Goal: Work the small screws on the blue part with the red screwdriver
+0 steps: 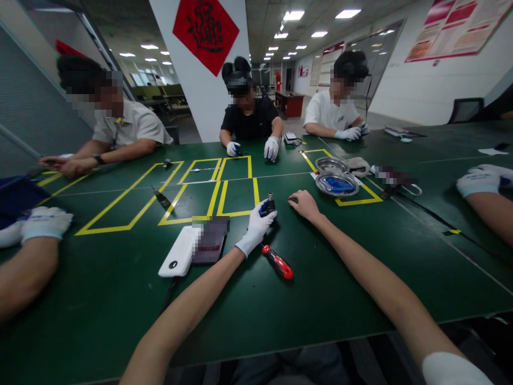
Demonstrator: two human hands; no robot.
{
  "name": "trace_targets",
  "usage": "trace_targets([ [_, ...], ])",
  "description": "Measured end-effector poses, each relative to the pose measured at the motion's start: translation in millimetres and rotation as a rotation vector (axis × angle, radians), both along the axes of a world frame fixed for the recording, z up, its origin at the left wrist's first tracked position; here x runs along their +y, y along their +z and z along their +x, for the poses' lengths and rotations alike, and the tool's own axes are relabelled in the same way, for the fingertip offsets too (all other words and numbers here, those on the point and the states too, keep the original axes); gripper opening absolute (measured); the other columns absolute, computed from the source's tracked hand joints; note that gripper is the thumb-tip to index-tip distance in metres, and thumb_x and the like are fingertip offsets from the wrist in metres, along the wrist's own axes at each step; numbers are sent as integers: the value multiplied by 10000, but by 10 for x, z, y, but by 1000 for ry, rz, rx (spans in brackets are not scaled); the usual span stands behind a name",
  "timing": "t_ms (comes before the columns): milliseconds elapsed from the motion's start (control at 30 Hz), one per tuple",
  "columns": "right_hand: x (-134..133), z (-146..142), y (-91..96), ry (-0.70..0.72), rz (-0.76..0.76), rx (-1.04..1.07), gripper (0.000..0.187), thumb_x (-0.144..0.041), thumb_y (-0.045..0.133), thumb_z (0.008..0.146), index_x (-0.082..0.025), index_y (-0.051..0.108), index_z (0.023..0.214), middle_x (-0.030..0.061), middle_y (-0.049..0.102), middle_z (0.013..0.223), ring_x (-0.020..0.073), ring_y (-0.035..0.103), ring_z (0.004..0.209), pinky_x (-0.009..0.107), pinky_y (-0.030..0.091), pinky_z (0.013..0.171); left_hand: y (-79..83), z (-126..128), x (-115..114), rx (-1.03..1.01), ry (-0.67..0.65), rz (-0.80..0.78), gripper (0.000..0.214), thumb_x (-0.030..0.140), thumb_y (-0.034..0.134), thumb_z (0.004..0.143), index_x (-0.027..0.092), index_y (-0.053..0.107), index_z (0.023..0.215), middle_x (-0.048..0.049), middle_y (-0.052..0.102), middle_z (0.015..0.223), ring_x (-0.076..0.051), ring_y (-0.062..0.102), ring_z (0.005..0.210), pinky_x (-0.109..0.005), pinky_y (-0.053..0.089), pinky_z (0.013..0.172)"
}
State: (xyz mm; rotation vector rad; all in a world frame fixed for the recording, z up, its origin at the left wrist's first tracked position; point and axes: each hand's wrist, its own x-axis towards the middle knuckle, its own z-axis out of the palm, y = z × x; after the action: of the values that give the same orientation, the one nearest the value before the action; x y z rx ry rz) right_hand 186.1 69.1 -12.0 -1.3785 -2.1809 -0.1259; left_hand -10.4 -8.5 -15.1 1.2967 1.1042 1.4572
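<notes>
My left hand (256, 227), in a white glove, is closed around a small dark cylindrical part with a metal-looking tip (271, 203), held upright over the table. Its exact kind I cannot make out. Just below that hand lies a screwdriver (278, 263) with a red and black handle, its shaft end close to the glove. My right hand (305, 205) is bare and rests on the green table (320, 278), fingers loosely bent and holding nothing. Beyond it, nearest on the right, stands a metal dish (337, 184) with blue things in it.
Left of my left forearm lie a white power bank (180, 251) and a dark phone (210, 240). Yellow tape (236, 214) marks rectangles on the table. A dark pointed tool (161, 198) lies farther left. Co-workers sit around, and a gloved hand (46, 223) rests at the left edge.
</notes>
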Motion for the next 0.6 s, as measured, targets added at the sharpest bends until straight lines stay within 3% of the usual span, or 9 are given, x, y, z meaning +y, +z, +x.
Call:
trace_targets([
  [167,78,-123,68,-65,-31,-251,128,-296,639,826,-200,723,814,102,680,852,225,584,825,337,462,717,2,8,6,-35,-10,-6,540,205,690,692,175,499,1196,-101,626,1125,-184,619,980,-369,500,893],
  [600,-20,-268,264,12,-132,-432,246,-169,452,902,-114,690,919,176,669,966,277,619,952,383,446,835,53,11,9,-123,-73,-63,470,251,729,654,149,557,1080,-90,640,1048,-182,611,897,-372,484,870],
])
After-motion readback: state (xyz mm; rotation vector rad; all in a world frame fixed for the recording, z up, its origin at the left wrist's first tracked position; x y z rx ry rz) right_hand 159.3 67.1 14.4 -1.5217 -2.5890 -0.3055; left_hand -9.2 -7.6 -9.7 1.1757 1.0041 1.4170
